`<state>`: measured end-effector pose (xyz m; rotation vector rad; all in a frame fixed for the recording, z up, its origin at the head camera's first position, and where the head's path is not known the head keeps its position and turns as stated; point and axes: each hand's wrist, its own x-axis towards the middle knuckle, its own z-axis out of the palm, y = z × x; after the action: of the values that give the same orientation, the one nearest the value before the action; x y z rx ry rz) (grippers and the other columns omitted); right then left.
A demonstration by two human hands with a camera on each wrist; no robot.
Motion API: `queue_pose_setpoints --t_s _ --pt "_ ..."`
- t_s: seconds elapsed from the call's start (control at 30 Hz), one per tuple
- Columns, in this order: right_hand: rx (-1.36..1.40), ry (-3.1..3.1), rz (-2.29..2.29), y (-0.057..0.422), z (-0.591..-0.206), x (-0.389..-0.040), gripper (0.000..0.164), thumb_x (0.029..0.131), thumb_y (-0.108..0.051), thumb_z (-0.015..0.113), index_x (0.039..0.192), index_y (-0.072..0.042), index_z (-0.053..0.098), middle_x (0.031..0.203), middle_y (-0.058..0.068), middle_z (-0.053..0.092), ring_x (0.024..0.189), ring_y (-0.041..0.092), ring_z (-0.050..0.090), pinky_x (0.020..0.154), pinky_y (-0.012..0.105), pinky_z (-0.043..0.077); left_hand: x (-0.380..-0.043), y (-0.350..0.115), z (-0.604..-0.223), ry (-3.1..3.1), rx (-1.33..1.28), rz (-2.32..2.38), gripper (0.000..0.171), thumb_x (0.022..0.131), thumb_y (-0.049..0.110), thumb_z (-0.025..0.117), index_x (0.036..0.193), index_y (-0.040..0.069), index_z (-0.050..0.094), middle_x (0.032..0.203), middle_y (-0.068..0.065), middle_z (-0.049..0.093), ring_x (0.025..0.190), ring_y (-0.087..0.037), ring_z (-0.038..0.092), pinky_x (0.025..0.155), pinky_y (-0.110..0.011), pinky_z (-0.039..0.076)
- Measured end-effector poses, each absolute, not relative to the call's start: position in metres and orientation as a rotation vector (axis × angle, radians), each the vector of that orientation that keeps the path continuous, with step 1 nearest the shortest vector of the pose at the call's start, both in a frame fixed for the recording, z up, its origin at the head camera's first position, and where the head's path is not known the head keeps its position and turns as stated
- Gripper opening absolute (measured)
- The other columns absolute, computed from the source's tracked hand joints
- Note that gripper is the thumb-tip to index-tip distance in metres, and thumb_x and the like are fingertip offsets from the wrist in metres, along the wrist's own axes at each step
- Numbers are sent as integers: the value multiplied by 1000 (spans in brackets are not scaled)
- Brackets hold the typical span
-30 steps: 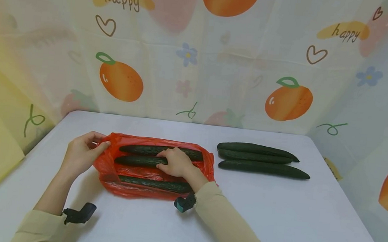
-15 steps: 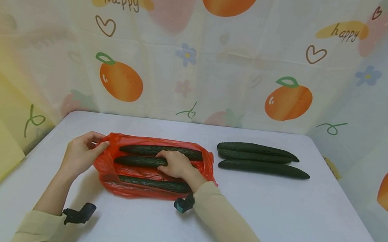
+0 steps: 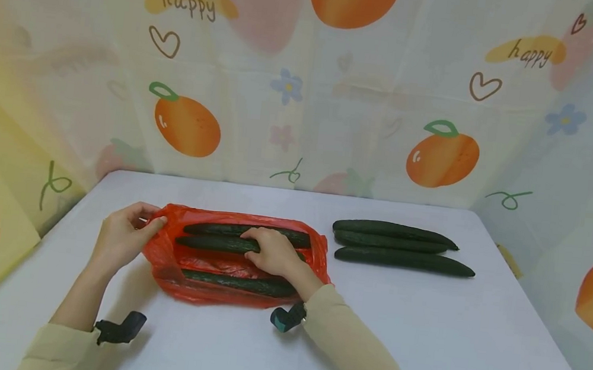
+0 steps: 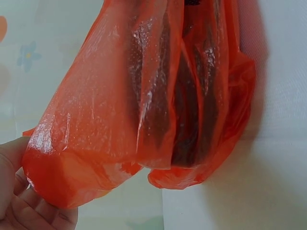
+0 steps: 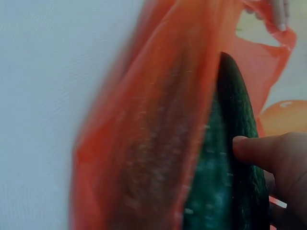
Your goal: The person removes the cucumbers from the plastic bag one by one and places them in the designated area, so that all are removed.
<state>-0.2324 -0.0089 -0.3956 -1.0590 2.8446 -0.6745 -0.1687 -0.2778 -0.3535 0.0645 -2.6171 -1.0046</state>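
A thin red plastic bag (image 3: 195,294) lies open on the table with three dark green cucumbers inside. My left hand (image 3: 124,234) pinches the bag's left edge between thumb and fingers; in the left wrist view the film (image 4: 91,120) stretches up from those fingers. With my right hand (image 3: 272,253) I grip the middle cucumber (image 3: 216,243) near its right half, close against the rear cucumber (image 3: 206,229). In the right wrist view my thumb (image 5: 254,148) presses on the held cucumber's dark skin (image 5: 235,86). The front cucumber (image 3: 239,284) rests partly under the bag's near fold.
To the right of the bag, three more cucumbers lie side by side: a rear one (image 3: 378,227), a middle one (image 3: 393,242) and a front one (image 3: 402,260). They rest on the white tabletop (image 3: 422,322). A fruit-printed curtain (image 3: 323,134) hangs behind the table.
My right hand has shifted slightly right and away from me with the middle cucumber, which now sits nearer the rear one. The left hand stays at the bag's edge.
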Motion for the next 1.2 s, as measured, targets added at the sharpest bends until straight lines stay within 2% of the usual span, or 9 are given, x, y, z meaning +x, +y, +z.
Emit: queue_pose_setpoints --t_s 0.47,0.87,1.03,1.2 --pt "-1034 2859 -807 9 -380 -220 40 87 -22 62 126 -16 54 125 -2 57 119 14 50 101 36 39 -170 -274 -355 -2635 86 -1052 32 91 32 55 108 5 60 98 -18 63 82 -26 52 53 -21 48" --pt "-1115 2891 -886 14 -366 -211 41 87 -22 63 127 -18 54 125 -3 57 119 14 50 101 33 39 -170 -278 -354 -2585 59 -999 29 89 32 59 103 7 64 92 -14 65 70 -6 51 50 -20 46" --pt "-1163 2902 -904 15 -360 -209 42 87 -20 62 128 -17 53 125 -2 57 118 15 50 100 33 39 -171 -279 -355 -2566 53 -980 26 89 29 60 102 7 64 91 -14 66 67 -4 50 49 -18 45" --pt "-1169 2903 -889 17 -351 -206 42 87 -21 64 128 -19 54 122 -2 59 111 15 54 94 32 44 -171 -279 -356 -2569 61 -994 23 89 25 59 102 6 64 91 -14 65 65 -5 51 48 -19 45"
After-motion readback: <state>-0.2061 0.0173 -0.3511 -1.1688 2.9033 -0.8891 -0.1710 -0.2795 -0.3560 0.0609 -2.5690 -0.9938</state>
